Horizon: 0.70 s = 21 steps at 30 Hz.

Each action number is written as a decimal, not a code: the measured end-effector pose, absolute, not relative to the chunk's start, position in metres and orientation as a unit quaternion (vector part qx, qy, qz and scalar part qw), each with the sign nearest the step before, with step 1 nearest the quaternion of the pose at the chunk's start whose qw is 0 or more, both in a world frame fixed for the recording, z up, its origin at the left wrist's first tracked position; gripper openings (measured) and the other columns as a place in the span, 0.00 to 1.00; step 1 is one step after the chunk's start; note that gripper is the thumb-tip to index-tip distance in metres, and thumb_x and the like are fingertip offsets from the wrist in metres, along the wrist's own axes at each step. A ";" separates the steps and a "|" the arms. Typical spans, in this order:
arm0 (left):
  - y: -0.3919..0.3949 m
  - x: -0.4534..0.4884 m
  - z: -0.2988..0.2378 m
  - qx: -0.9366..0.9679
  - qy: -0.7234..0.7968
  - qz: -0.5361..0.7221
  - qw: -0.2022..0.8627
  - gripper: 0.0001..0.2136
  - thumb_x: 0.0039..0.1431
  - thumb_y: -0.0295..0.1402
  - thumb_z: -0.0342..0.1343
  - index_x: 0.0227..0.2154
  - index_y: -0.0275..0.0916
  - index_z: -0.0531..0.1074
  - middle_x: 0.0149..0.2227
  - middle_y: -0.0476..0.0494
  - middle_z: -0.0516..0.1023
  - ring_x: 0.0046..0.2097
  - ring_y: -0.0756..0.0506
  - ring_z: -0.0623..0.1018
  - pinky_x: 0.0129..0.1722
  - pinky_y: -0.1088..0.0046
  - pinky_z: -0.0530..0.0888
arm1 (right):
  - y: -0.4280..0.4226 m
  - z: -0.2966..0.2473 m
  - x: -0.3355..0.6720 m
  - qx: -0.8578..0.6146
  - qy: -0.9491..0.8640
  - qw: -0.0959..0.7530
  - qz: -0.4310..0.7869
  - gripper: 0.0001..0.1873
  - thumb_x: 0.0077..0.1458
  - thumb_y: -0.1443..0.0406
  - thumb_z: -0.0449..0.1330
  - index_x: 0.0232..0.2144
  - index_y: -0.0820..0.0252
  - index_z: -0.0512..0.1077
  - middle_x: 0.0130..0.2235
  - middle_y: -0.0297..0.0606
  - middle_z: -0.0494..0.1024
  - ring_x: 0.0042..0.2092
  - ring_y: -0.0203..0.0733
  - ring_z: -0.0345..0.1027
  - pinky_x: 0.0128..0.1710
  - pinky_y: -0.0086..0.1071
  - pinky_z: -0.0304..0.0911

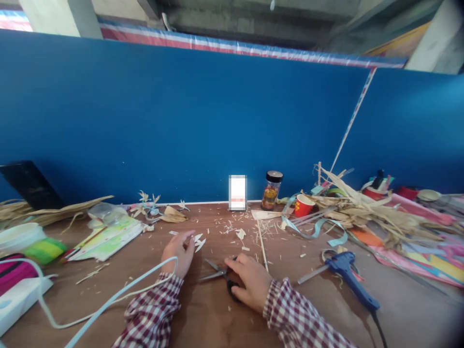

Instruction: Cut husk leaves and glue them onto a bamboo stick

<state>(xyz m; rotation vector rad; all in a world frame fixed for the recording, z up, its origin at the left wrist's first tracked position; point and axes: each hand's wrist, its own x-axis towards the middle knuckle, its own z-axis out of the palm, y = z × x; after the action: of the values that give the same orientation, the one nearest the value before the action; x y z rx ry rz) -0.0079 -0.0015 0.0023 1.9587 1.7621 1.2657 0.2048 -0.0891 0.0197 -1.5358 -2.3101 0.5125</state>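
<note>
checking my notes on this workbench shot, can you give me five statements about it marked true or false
1. The right hand is touching the scissors. True.
2. The scissors' blades are closed together. False: they are spread apart.
3. The left hand holds the glue gun. False: the glue gun lies on the table.
4. A red cup is to the right of the jar. True.
5. The jar has no lid. False: a black lid is on it.
</note>
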 end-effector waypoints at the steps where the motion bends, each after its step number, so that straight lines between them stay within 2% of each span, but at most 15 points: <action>1: -0.001 -0.008 0.002 0.672 0.597 0.429 0.087 0.13 0.51 0.33 0.49 0.37 0.37 0.74 0.33 0.42 0.76 0.25 0.46 0.72 0.31 0.71 0.68 | -0.088 0.017 0.204 -0.548 -0.799 0.178 0.176 0.23 0.43 0.66 0.60 0.45 0.54 0.65 0.39 0.36 0.67 0.40 0.40 0.61 0.39 0.29 0.55; 4: 0.001 -0.009 0.000 0.691 0.584 0.424 0.036 0.13 0.52 0.34 0.48 0.37 0.36 0.73 0.34 0.42 0.76 0.25 0.47 0.72 0.32 0.72 0.69 | -0.083 0.010 0.203 -0.568 -0.774 0.230 0.159 0.12 0.46 0.67 0.58 0.36 0.54 0.70 0.35 0.32 0.69 0.37 0.36 0.62 0.35 0.26 0.55; 6: 0.003 -0.009 -0.002 0.708 0.567 0.422 0.013 0.12 0.53 0.34 0.47 0.36 0.38 0.73 0.35 0.43 0.76 0.28 0.46 0.73 0.34 0.71 0.70 | -0.079 0.007 0.206 -0.573 -0.769 0.234 0.161 0.09 0.47 0.67 0.58 0.34 0.54 0.72 0.33 0.32 0.70 0.35 0.35 0.63 0.34 0.26 0.55; 13: 0.006 0.001 -0.009 0.739 0.535 0.409 -0.025 0.11 0.54 0.33 0.46 0.36 0.42 0.72 0.39 0.45 0.75 0.34 0.46 0.75 0.36 0.71 0.72 | -0.072 -0.002 0.211 -0.532 -0.803 0.214 0.162 0.11 0.53 0.66 0.53 0.36 0.53 0.73 0.36 0.35 0.72 0.39 0.36 0.65 0.38 0.25 0.58; 21: 0.007 0.003 -0.011 0.743 0.511 0.424 -0.086 0.13 0.52 0.33 0.50 0.41 0.40 0.70 0.42 0.41 0.73 0.43 0.42 0.72 0.44 0.64 0.68 | -0.079 0.003 0.204 -0.547 -0.786 0.260 0.124 0.12 0.57 0.65 0.49 0.40 0.52 0.70 0.37 0.35 0.71 0.37 0.35 0.66 0.38 0.25 0.59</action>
<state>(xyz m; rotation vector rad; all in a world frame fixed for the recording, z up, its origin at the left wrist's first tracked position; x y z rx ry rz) 0.0033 0.0073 -0.0105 2.4702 1.7012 1.4094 0.2038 -0.0788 0.0029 -1.4806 -2.1308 0.3360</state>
